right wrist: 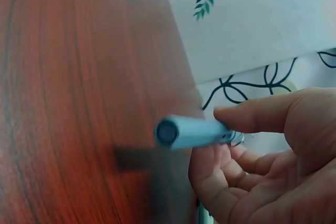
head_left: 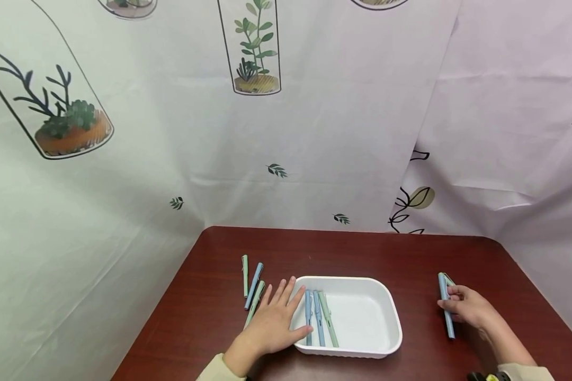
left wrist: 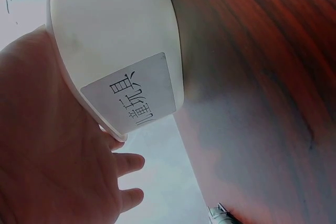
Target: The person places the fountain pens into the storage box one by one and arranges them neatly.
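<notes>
My right hand (head_left: 469, 307) pinches a blue pen (head_left: 447, 312) between thumb and fingers, over the right side of the table. In the right wrist view the pen (right wrist: 194, 132) points its blunt end at the camera. A green pen (head_left: 450, 280) shows partly behind it, mostly hidden by the hand. My left hand (head_left: 274, 323) lies with spread, straight fingers on the left rim of a white plastic box (head_left: 362, 317). Inside the box, two blue pens (head_left: 319, 320) and a green pen (head_left: 328, 320) lie side by side at the left.
Left of the box lie a green pen (head_left: 245, 276), a blue pen (head_left: 254, 286) and another green pen (head_left: 255, 302), partly covered by the left hand. A printed label (left wrist: 131, 95) is on the box's side. White patterned cloth (head_left: 314, 159) hangs behind the dark red table (head_left: 362, 254).
</notes>
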The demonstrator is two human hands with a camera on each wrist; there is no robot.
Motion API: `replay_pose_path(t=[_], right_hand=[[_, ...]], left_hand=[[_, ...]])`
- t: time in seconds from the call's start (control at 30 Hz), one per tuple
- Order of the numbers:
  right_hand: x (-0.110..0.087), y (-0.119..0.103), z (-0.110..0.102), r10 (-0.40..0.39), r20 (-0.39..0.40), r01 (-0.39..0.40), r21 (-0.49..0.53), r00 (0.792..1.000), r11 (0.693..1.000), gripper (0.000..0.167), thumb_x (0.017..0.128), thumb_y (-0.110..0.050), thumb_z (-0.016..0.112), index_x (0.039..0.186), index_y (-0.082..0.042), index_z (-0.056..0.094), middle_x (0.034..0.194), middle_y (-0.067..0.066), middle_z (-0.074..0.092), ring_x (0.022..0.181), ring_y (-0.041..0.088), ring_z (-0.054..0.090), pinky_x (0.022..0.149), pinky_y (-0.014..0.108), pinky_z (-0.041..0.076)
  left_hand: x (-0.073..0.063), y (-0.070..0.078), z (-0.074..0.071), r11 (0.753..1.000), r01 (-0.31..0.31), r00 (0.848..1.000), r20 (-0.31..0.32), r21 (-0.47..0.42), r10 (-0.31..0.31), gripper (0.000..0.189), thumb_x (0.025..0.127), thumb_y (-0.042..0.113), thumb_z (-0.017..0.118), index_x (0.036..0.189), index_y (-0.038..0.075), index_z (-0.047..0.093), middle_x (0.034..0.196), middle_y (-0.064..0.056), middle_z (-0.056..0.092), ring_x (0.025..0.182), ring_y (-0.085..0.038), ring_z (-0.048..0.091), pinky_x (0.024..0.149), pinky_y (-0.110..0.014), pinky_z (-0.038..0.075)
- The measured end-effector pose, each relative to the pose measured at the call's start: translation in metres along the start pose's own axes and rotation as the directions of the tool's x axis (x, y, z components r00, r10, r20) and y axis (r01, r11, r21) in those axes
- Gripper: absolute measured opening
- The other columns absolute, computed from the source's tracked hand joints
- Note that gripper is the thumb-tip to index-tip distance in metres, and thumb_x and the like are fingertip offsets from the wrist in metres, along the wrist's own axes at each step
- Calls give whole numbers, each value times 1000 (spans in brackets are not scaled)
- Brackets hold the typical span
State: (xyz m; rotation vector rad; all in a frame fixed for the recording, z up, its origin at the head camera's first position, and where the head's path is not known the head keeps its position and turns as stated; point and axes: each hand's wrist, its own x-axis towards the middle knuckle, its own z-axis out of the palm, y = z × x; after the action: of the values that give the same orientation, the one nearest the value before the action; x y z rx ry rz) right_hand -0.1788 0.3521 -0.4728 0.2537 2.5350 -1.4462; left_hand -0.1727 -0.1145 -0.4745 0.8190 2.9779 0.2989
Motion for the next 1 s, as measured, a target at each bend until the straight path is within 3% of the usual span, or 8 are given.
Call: replay_pose_path(t=[0.13, 0.33, 0.77, 1.0], right_hand=[[-1, 0, -1, 9, 26, -12, 103, 1000, 995, 63, 98, -15, 65, 136, 20, 29, 106, 15, 58, 85, 13, 62, 74, 33, 59], [-3, 0, -1, 25, 55, -34, 158, 998, 987, 68, 101, -24, 63, 143, 16, 27, 106, 4, 66, 88, 12, 63, 75, 33, 59], [-11, -12, 8, 8, 5, -9, 220, 1000, 975, 69, 98, -22, 67, 144, 14, 29, 96, -6, 65, 83, 8, 64, 73, 31, 59], [-17, -21, 15, -30, -15, 32, 207, 999, 978, 68, 98, -19, 66, 143, 17, 30, 97, 0, 62, 81, 6, 64, 73, 30, 59]], left_hand=[[1, -1, 0, 1000, -8, 1000, -10, 4, 8, 85, 95, 67, 50, 162, 20, 26, 170, -9, 15, 155, -34, 17, 121, -62, 14], [0, -2, 1, 1000, -9, 1000, -10, -1, 9, 85, 95, 67, 50, 162, 20, 26, 170, -9, 15, 155, -34, 17, 120, -64, 15], [-2, 0, 1, 1000, -10, 1000, -18, -6, 10, 85, 95, 66, 52, 162, 19, 28, 169, -10, 16, 155, -35, 19, 120, -63, 14], [-1, -1, 2, 1000, -13, 999, -29, -12, 12, 85, 95, 66, 52, 162, 19, 27, 169, -11, 16, 155, -35, 18, 119, -64, 15]])
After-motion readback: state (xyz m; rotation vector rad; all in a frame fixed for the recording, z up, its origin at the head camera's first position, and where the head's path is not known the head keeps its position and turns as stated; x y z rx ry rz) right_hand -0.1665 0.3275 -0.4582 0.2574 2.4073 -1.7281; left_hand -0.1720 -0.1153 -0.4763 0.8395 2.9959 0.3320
